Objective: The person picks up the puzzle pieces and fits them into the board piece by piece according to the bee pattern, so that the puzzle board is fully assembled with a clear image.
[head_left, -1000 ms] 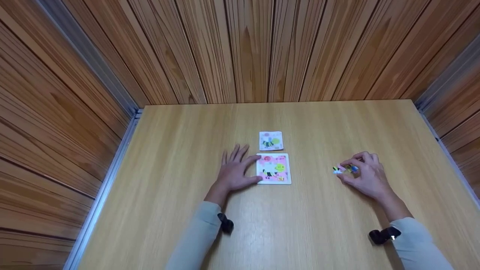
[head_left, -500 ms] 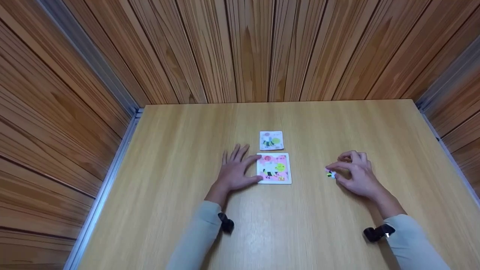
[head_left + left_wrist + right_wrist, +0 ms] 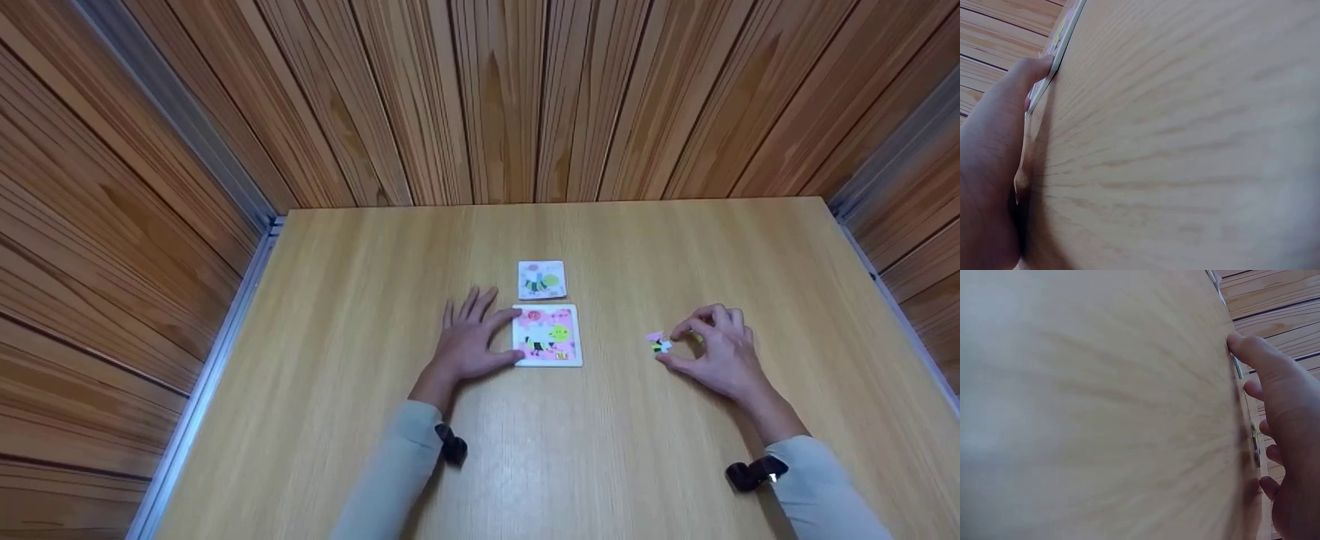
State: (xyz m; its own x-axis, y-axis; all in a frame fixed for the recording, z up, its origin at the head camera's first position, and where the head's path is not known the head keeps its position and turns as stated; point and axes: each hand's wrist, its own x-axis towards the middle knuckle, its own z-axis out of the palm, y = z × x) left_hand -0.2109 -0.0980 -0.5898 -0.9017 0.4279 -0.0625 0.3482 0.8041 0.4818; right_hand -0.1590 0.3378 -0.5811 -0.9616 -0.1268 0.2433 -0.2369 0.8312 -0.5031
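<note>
In the head view, a square picture puzzle [image 3: 546,335] with a white border and a pink bee picture lies on the table. My left hand [image 3: 469,346] rests at its left side, fingers spread, with thumb and index tips on the border. Farther right, my right hand [image 3: 716,354] is bent over some small puzzle pieces. One pink, black and white cluster [image 3: 658,343] lies just beyond the gap between thumb and index finger. A yellow-green bit [image 3: 699,338] shows under the fingers. The right wrist view has a thin piece [image 3: 1237,367] beside the thumb and another [image 3: 1256,445] by the other fingers.
A smaller bee picture card [image 3: 542,280] lies just behind the puzzle. The wooden table [image 3: 375,300] meets plank walls [image 3: 495,105] at the back and sides. Metal rails run along the left and right edges.
My right hand has moved left, then slightly back, its thumb and index finger parting. The pink, black and white cluster has shifted left. The left hand keeps its place on the puzzle.
</note>
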